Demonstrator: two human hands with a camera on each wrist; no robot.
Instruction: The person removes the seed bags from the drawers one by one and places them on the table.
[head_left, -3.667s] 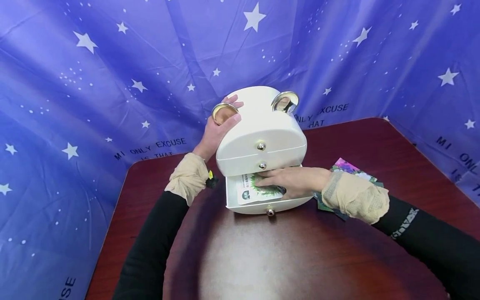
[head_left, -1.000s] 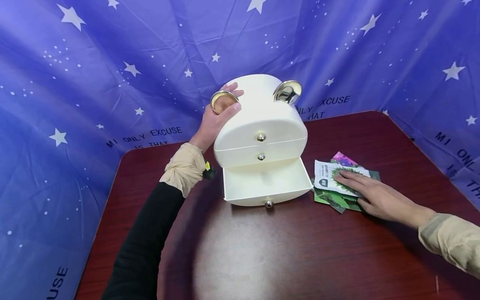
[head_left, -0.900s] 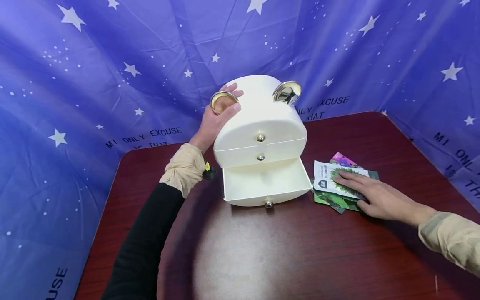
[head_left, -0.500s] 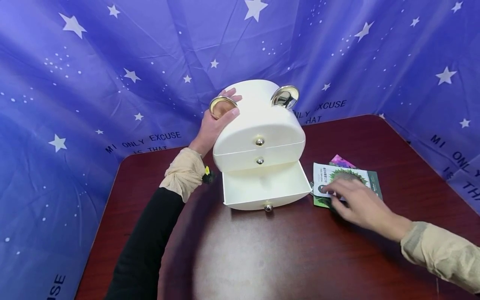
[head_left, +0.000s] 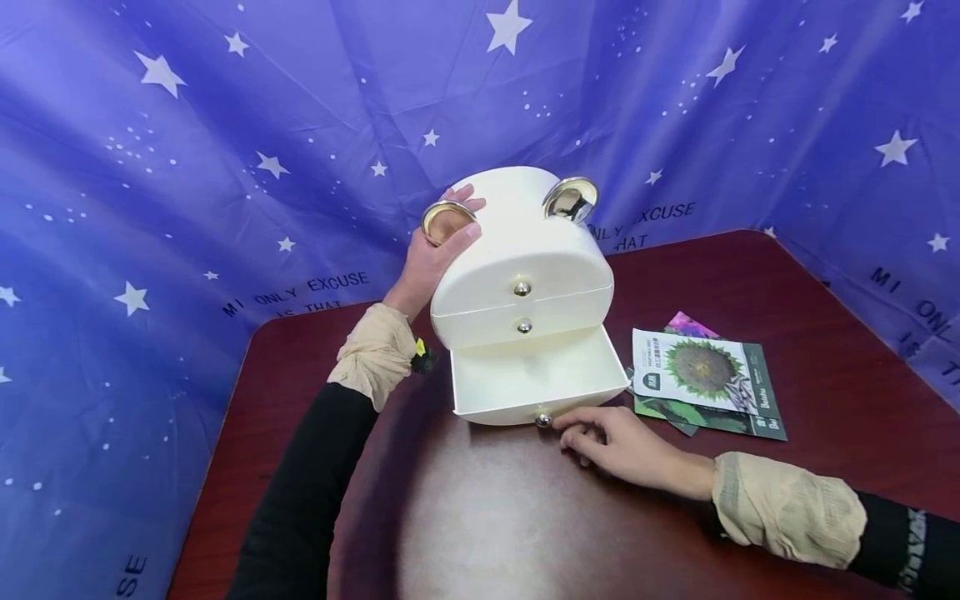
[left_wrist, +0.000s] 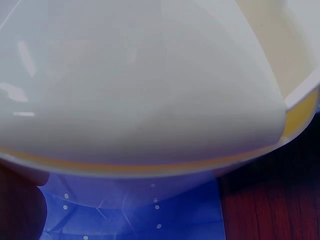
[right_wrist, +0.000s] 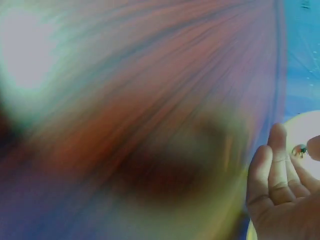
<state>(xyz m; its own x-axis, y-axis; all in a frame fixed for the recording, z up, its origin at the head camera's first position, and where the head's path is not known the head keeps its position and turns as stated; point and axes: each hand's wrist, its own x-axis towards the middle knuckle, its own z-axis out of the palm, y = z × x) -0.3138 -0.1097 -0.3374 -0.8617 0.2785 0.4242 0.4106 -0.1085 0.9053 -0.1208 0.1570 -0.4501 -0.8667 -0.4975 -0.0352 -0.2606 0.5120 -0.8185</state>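
Note:
My left hand (head_left: pixel 433 262) grips the upper left side of a white storage box (head_left: pixel 517 217), with its thumb and fingers around one gold ear (head_left: pixel 448 223). The box's bottom drawer (head_left: pixel 534 375) stands pulled out, with nothing in it. At the drawer's front, my right hand (head_left: pixel 630 450) has a fingertip beside the round metal knob (head_left: pixel 543 420), seemingly touching it. In the right wrist view the knob (right_wrist: pixel 300 151) shows near the fingers, not enclosed. A seed packet with a sunflower picture (head_left: pixel 697 371) lies on other packets (head_left: pixel 692 325) right of the drawer.
The dark red wooden table (head_left: pixel 480 517) bears the box and packets. Two upper drawers with metal knobs (head_left: pixel 522 288) are closed. A second gold ear (head_left: pixel 572 200) rises at the box's right. Blue starry cloth (head_left: pixel 315 150) hangs behind.
The right hand has lifted the sunflower packet out of the drawer, put it on the other packets, let go and moved left to the drawer knob. The left hand stays on the box.

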